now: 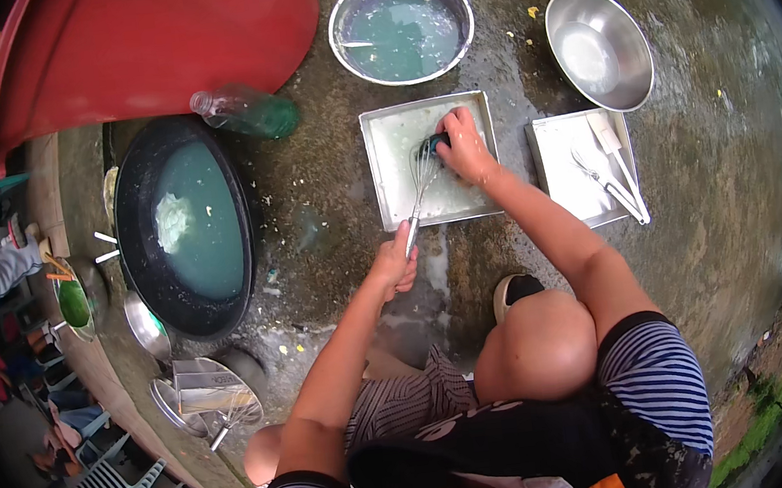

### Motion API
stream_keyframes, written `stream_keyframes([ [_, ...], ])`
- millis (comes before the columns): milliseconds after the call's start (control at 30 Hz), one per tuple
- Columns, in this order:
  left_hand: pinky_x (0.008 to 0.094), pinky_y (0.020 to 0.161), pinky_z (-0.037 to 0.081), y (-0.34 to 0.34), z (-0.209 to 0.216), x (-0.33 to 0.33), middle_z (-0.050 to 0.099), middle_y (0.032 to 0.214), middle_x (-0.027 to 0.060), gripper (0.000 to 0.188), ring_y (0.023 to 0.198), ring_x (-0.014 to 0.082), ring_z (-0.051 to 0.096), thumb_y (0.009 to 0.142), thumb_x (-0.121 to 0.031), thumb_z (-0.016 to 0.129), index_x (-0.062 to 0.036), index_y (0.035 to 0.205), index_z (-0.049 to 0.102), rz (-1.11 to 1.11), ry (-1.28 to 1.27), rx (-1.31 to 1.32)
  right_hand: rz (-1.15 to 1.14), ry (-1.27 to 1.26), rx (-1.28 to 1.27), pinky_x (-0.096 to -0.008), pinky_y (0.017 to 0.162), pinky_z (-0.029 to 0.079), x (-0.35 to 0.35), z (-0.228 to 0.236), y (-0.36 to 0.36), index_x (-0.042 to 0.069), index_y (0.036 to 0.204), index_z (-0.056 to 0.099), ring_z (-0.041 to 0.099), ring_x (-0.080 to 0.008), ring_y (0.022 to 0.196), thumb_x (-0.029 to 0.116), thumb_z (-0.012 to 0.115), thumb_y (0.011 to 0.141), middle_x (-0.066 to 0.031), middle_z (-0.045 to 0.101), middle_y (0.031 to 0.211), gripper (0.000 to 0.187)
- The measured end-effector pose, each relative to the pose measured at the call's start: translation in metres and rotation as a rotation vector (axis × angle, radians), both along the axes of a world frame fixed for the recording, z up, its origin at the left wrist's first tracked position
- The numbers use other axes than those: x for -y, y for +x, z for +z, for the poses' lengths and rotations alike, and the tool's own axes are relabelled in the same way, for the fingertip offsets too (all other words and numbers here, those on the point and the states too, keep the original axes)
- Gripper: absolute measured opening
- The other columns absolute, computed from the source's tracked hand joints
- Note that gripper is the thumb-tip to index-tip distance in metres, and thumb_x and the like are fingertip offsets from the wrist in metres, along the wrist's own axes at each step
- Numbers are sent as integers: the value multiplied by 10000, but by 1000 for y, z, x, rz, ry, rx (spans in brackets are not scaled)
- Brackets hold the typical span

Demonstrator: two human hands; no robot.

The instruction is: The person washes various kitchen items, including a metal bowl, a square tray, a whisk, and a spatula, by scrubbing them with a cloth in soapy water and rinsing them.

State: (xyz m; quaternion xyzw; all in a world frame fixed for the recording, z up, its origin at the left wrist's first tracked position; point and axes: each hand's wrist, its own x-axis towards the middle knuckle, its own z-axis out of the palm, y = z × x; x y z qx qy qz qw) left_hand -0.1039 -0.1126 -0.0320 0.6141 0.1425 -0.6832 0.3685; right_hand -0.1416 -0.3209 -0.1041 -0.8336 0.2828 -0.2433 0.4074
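Observation:
My left hand (pixel 395 264) is closed round the handle of a metal balloon whisk (pixel 420 186), which slants up and away from me over a square metal baking pan (pixel 384 168). Cloudy, soapy-looking liquid covers the bottom of the pan. At the whisk's wire end my right hand (pixel 466 152) grips a small dark scrubbing pad (pixel 438 141), pressed to the wires. Part of the pad is hidden behind the fingers. Just right of that pan, a second square pan (pixel 550 170) holds a white-bladed spatula (pixel 604 134) and another whisk (pixel 596 175).
A black tub (pixel 247 231) of bluish water stands left, a round basin (pixel 469 31) of similar water ahead. Beside a big red tub (pixel 170 48) lies a clear plastic bottle (pixel 248 112). A steel bowl (pixel 640 56) sits far right. More metalware (pixel 210 382) is at lower left on wet concrete.

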Motion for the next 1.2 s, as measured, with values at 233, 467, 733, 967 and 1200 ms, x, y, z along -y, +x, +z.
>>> stream_keyframes([
  [233,230,284,132,8,1,0,227,406,-39,548,291,78,182,785,-627,343,-108,610,352,43,-8,51,310,175,-102,-385,748,386,-37,-2,-5,13,696,530,455,-329,808,17,594,590,-148,511,781,125],
  [467,227,289,125,-3,6,15,225,400,-42,547,290,73,181,780,-628,356,-107,615,356,69,-30,43,37,-1,-67,-372,761,371,-11,-10,2,21,771,536,446,-305,839,41,597,625,-133,506,827,160],
  [733,300,368,285,-8,-34,0,354,413,37,595,358,157,362,815,-582,330,-41,591,440,-207,-27,605,-64,914,-238,-335,633,414,-38,5,-15,-4,829,574,529,-284,647,77,562,722,-162,574,753,135],
  [967,320,470,380,15,-30,-14,437,458,71,617,465,201,471,822,-564,333,-12,602,498,-465,-60,907,151,234,-484,-373,682,438,-21,17,-21,-36,860,552,547,-324,755,55,545,719,-192,574,807,168],
  [1200,226,352,282,36,-8,-13,350,452,-15,446,411,103,372,846,-493,383,-63,755,459,80,-155,-267,85,-325,-385,-414,937,303,-7,-16,-19,24,1185,396,352,-327,1137,82,483,750,-170,357,1255,448],
])
